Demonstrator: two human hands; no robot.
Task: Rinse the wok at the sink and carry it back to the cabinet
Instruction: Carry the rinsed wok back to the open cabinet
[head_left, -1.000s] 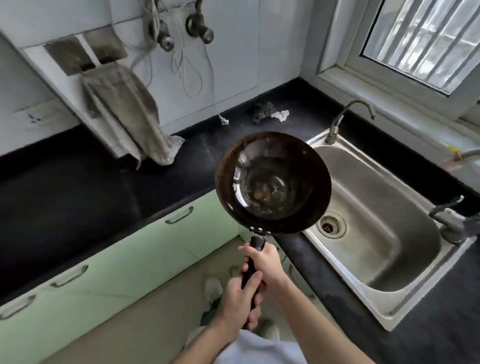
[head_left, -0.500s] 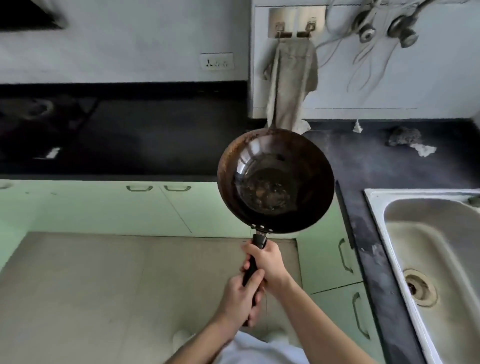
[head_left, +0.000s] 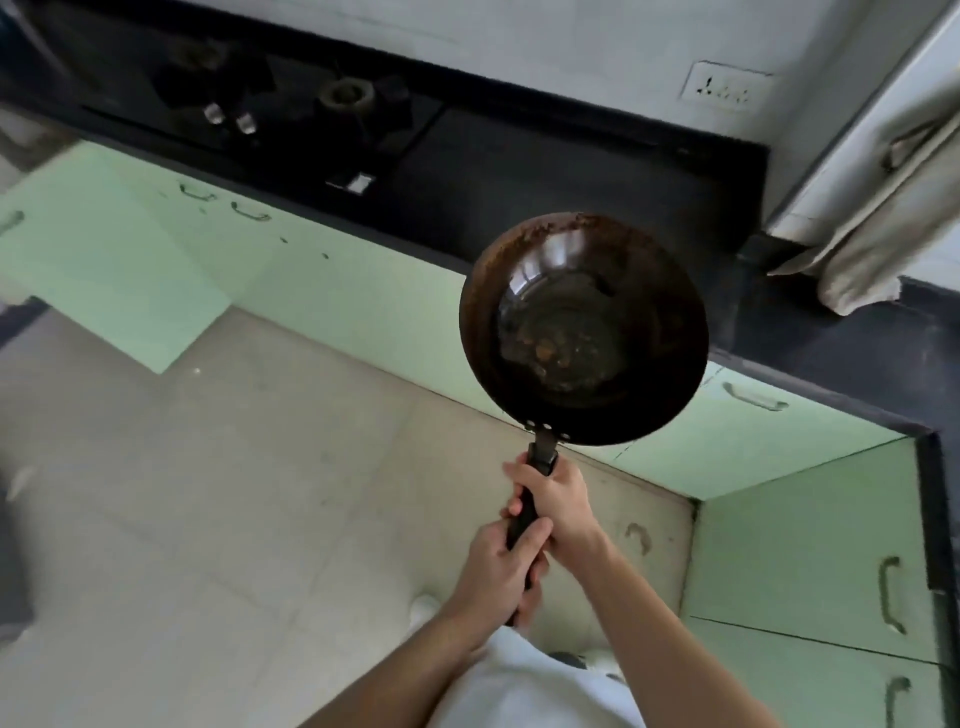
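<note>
While our left hand (head_left: 498, 571) and right hand (head_left: 558, 499) grip black handle (head_left: 522, 512) over floor (head_left: 234, 493), we judge pooled residue (head_left: 550, 353) may spill if wok (head_left: 582, 291) tips.

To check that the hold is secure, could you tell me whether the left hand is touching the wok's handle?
Touching. The head view shows the left hand wrapped round the black handle, nearer its end than the right hand.
</note>
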